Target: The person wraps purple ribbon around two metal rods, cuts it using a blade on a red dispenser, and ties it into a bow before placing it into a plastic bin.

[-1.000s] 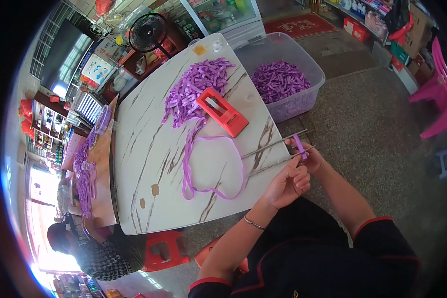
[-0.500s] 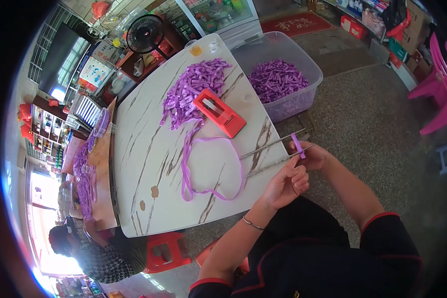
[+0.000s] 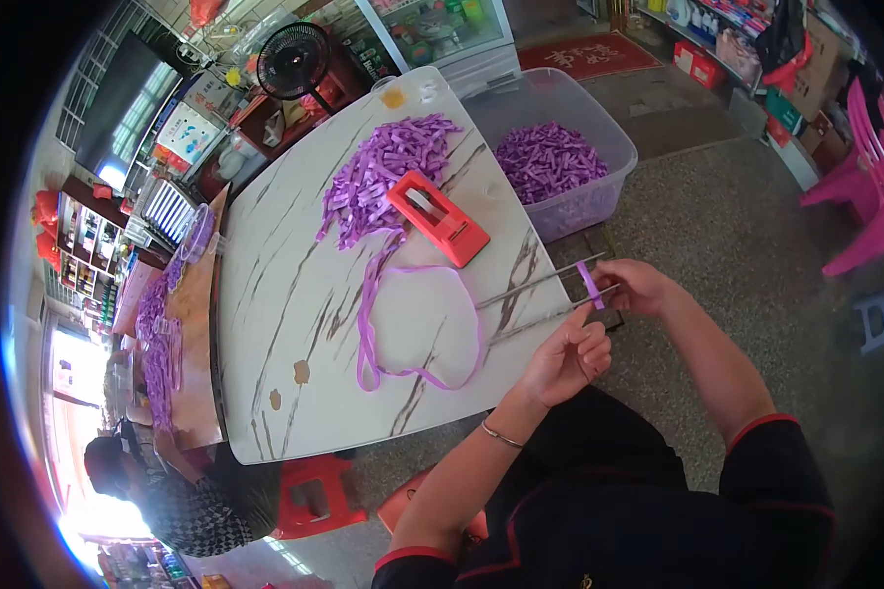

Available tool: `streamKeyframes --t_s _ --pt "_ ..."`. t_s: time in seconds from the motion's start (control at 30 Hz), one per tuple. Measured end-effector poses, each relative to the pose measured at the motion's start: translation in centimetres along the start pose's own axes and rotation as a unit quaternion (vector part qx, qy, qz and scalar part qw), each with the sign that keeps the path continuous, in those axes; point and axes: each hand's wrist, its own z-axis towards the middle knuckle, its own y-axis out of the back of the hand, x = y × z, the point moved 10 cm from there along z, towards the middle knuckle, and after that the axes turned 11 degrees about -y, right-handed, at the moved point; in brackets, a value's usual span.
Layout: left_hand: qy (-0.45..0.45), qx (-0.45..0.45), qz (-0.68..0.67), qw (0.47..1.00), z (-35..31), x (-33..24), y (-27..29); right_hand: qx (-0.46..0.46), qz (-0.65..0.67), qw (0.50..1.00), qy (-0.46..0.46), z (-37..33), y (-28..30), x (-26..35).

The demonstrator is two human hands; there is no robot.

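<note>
Two thin metal rods (image 3: 530, 288) jut out past the right edge of the marble-patterned table (image 3: 295, 265). A short purple ribbon band (image 3: 590, 285) spans both rods near their tips. My left hand (image 3: 568, 361) is just below it, index finger stretched to the band's lower end, the other fingers curled with nothing visible in them. Right of the rod tips, my right hand (image 3: 635, 287) has its fingers bent and parted, apart from the band. A long purple ribbon (image 3: 365, 329) lies in a loop on the table, running from beside a red tape dispenser-like holder (image 3: 438, 218).
A heap of purple ribbon pieces (image 3: 388, 172) covers the far part of the table. Beyond its right edge stands a clear plastic tub (image 3: 584, 201) with many more. A person (image 3: 172, 501) works at a second table on the left. A red stool (image 3: 314, 496) stands below.
My right hand has moved slightly right and up, off the purple band. My left hand keeps its index finger at the band's lower end. The view has shifted a little.
</note>
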Motion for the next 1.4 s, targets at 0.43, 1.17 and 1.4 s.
streamKeyframes --t_s 0.43,1.17,1.4 --pt "0.009 0.007 -0.014 1.000 0.2 0.1 -0.2 -0.037 -0.014 0.999 -0.011 0.2 2.0 -0.3" --pt "-0.006 0.001 0.019 1.000 0.3 -0.2 -0.8 0.260 0.228 0.938 0.017 5.9 -3.5 -5.1" --pt "-0.013 -0.003 0.011 1.000 -0.1 -0.4 -0.4 0.002 0.057 0.998 0.038 2.8 0.1 -2.1"
